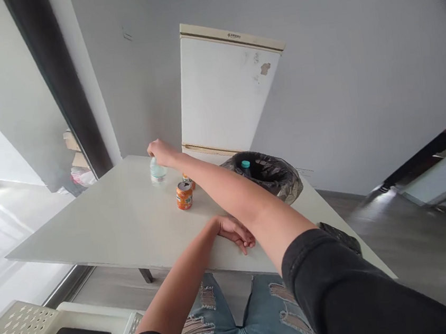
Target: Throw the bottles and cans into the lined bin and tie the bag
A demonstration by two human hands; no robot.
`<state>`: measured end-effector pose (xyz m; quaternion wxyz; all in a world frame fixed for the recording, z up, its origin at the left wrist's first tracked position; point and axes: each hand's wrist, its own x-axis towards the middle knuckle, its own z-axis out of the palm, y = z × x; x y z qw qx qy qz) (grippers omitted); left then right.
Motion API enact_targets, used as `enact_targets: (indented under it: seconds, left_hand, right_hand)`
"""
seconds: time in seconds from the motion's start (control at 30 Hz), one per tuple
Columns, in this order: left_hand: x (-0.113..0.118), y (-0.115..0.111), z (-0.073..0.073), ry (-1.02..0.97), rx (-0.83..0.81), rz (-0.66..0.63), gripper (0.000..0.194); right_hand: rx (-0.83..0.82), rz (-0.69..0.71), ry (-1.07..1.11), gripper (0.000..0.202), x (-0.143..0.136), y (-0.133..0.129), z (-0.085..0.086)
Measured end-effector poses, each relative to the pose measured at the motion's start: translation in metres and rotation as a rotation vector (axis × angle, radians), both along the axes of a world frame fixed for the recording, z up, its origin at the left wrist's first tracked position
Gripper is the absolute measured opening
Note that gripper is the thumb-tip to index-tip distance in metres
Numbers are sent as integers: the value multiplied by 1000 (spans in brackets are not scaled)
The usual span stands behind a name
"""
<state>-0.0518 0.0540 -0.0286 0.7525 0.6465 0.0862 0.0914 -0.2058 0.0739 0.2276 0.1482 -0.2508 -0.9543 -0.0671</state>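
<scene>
My right hand [161, 152] reaches across to the far left of the table, its fingers closed around the top of a clear plastic bottle [158, 172]. The bottle stands upright, its cap hidden by the hand. My left hand [237, 232] rests on the near part of the table under my right forearm, fingers loosely bent and nothing in them. Between the two hands stands an orange drink can [184, 196] with an opened top. Just behind it, a second orange can [188, 180] is partly covered by my right arm.
A bin lined with a black plastic bag [285, 173] stands at the table's right, a bottle with a teal cap [245, 164] inside. Black folded plastic [342, 239] lies near the right edge of the white table [113, 221]. A white fridge [226, 87] stands behind.
</scene>
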Motion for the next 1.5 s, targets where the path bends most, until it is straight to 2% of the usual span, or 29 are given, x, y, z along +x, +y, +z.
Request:
enact_targets:
  seconds: [0.07,0.1,0.13,0.23,0.3,0.33,0.4,0.47,0.53,0.7,0.9,1.0,1.07,1.13,1.2,1.3,1.33,1.4,1.47,1.5]
  left_hand:
    - [1,3,2,8,-89,-60,36]
    - [1,4,3,10,-137,-82,41]
    - [2,4,4,12,-175,-92,45]
    - [1,3,9,18,-215,-94,45]
    - [0,2,11,31,-222,-94,44]
    - [0,2,12,35,-225,-94,44]
    - [0,2,13,33,-220,-101,43]
    - [0,2,14,20,-204,-108,43]
    - [1,2,15,14,-197,-109,43]
    - [1,1,18,41,-237,-96,45]
    - [0,1,16,56,-269,-75,45]
    - [1,3,15,46,-250,-90,44]
    - [3,4,14,45,-243,-93,44]
    - [4,4,13,32,-224,-105,43]
    - [6,4,12,16,-206,-121,42]
    - [7,5,12,31,-217,-119,42]
    - [7,5,13,37,-219,-115,42]
    - [6,4,14,49,-200,-105,42]
    - [4,0,16,74,-137,-62,37]
    - [3,-3,18,92,-97,-29,31]
  right_hand:
    - [76,16,127,22,27,-5,31]
    - [100,14,173,36,46,-7,51]
    - [126,5,224,40,69,-9,73]
    - [258,-17,443,22,157,-19,136]
    - [282,-20,515,23,220,-28,164]
    - [295,-28,550,23,249,-33,171]
    - [311,-143,519,17,298,-43,172]
    - [328,-285,481,15,330,-47,159]
    - [321,-389,430,14,345,-44,138]
    - [149,-517,247,20,341,-3,86]
    - [-145,-553,-73,23,323,53,39]
    - [-223,-544,-177,29,322,67,22]
    - [-232,-532,-235,30,323,69,18]
    - [-185,-535,-274,30,321,63,23]
    - [-60,-538,-234,26,311,48,32]
    - [134,-452,-31,24,275,10,38]
    - [131,-388,13,25,256,-6,35]
    - [17,-228,-8,23,213,-34,21]
    - [-139,-75,-108,20,166,-53,-1]
    - [-167,-42,-124,21,143,-57,-14]
